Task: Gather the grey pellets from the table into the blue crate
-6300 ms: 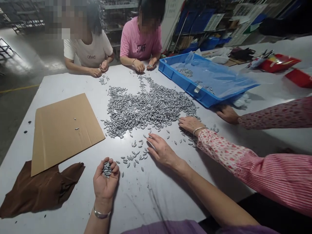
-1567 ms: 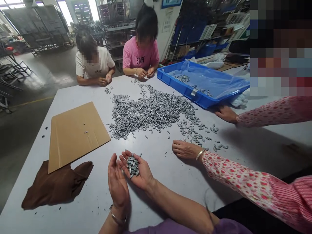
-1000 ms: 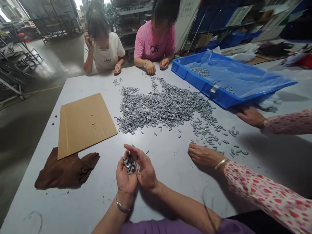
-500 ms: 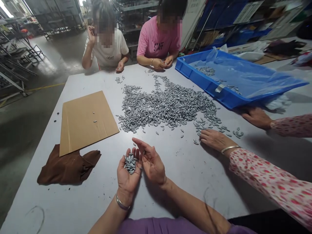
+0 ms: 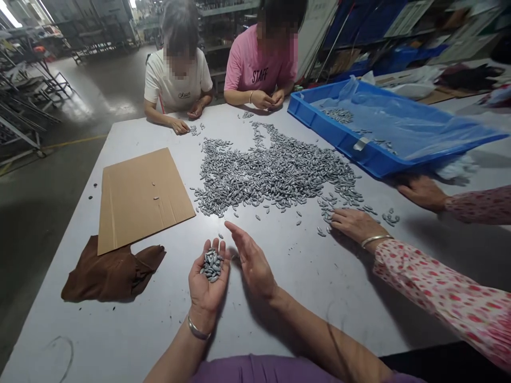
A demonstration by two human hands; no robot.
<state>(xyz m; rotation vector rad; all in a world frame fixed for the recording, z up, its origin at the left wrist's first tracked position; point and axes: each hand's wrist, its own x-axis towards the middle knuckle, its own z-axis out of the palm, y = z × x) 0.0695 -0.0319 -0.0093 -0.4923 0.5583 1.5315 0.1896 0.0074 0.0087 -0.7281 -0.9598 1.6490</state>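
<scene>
My left hand [image 5: 207,279] is palm up and cupped just above the grey table [image 5: 303,298], holding a small heap of grey oval metal pieces [image 5: 211,264]. My right hand [image 5: 250,260] hovers right beside it with fingers stretched out and nothing in it. A wide pile of the same grey pieces [image 5: 271,173] covers the middle of the table beyond my hands.
A cardboard sheet [image 5: 141,197] and a brown cloth [image 5: 107,272] lie at the left. A blue tray [image 5: 361,151] lined with plastic stands at the far right. A co-worker's hands [image 5: 353,223] in floral sleeves rest at the right; two people sit across the table.
My right hand tipped its pieces into my left hand and has drawn away empty. The co-worker's hand slid toward the pile.
</scene>
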